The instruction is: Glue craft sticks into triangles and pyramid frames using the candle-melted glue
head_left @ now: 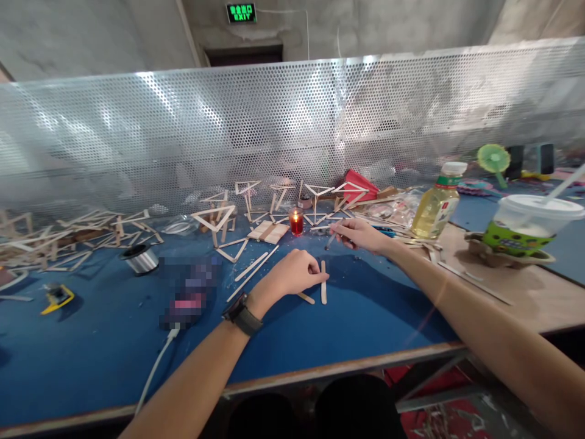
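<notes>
My left hand [292,273], with a dark watch on its wrist, rests on the blue table top [356,317] and pinches a flat wooden craft stick [323,286] that lies upright in front of me. A second stick [305,297] pokes out from under that hand. My right hand [359,235] hovers a little farther back, closed round a thin dark stick-like tool [331,241] whose tip points down to the left. A small lit red candle [296,222] stands just left of the tool's tip.
Triangular frames of craft sticks [214,217] crowd the back along a perforated metal screen [292,122]. A solder spool [141,258], a blurred device with white cable [185,292], an oil bottle [436,204] and a lidded cup with straw [530,225] stand around.
</notes>
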{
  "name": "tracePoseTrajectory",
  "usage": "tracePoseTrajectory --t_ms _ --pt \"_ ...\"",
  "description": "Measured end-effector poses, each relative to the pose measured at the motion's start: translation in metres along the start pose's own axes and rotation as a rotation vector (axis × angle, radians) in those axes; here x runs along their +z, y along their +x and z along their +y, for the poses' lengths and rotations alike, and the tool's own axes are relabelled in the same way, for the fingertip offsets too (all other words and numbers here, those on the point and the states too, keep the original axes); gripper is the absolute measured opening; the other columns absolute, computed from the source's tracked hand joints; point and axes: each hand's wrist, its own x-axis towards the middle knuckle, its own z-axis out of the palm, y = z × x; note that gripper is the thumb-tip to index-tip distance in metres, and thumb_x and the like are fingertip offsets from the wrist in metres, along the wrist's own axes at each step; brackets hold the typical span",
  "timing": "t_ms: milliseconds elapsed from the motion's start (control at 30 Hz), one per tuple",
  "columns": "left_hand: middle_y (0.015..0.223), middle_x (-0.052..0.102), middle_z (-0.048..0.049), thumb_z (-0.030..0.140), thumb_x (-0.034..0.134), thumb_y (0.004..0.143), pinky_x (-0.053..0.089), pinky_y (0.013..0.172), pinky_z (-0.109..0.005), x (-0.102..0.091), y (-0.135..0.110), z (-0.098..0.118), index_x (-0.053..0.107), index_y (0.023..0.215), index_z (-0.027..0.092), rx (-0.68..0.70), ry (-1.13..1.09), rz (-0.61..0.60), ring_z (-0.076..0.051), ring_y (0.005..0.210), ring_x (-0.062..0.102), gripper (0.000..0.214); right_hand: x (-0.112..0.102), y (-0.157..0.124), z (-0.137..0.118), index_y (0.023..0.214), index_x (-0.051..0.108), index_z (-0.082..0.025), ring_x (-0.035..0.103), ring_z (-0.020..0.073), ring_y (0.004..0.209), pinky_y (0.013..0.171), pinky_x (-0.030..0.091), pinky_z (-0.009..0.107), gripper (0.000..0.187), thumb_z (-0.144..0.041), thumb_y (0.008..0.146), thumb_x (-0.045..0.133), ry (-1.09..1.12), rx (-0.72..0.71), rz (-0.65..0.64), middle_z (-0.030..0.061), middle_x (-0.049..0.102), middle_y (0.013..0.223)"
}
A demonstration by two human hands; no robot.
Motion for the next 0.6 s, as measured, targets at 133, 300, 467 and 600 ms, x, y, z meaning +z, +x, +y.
tracePoseTrajectory --t_ms 133,300,467,600 --pt "0.056 0.062 -0.0028 0.052 0.066 0.089 0.027 0.053 -0.031 0.0001 0.0001 -0.0018 0.07 0.063 0.017 0.006 -0.002 0.001 -0.012 0.05 0.046 0.044 -0.0006 0.0011 0.0031 0.082 0.064 -0.019 0.046 0.0083 0.046 0.041 0.031 0.023 0.052 -0.071 0.088 0.061 -0.019 0.0 -0.008 -0.0023 0.056 0.064" --pt "0.056 0.063 -0.0038 0.054 0.066 0.089 0.025 0.053 -0.032 0.0 0.0004 -0.0028 0.072 0.065 0.016 -0.006 0.01 -0.001 -0.013 0.05 0.046 0.045 -0.0001 0.0003 0.0012 0.084 0.064 -0.019 0.044 0.0088 0.046 0.041 0.029 0.023 0.052 -0.071 0.088 0.062 0.006 0.003 -0.013 -0.0038 0.051 0.061" --pt "0.057 0.064 -0.0037 0.052 0.067 0.088 0.027 0.054 -0.031 -0.0009 0.0 -0.0016 0.072 0.064 0.017 -0.005 0.008 0.007 -0.013 0.051 0.05 0.043 0.0008 -0.0016 -0.0019 0.076 0.06 -0.02 0.044 0.0084 0.046 0.042 0.03 0.023 0.053 -0.071 0.089 0.061 -0.024 -0.008 -0.025 -0.0038 0.051 0.06" --pt "0.055 0.062 -0.0036 0.053 0.066 0.089 0.027 0.054 -0.031 -0.0024 -0.0012 -0.0009 0.069 0.061 0.017 -0.001 0.0 -0.001 -0.013 0.049 0.046 0.045 0.0006 -0.0027 -0.0038 0.085 0.065 -0.019 0.046 0.009 0.047 0.042 0.032 0.023 0.053 -0.071 0.09 0.059 -0.048 -0.014 -0.029 -0.0025 0.055 0.063"
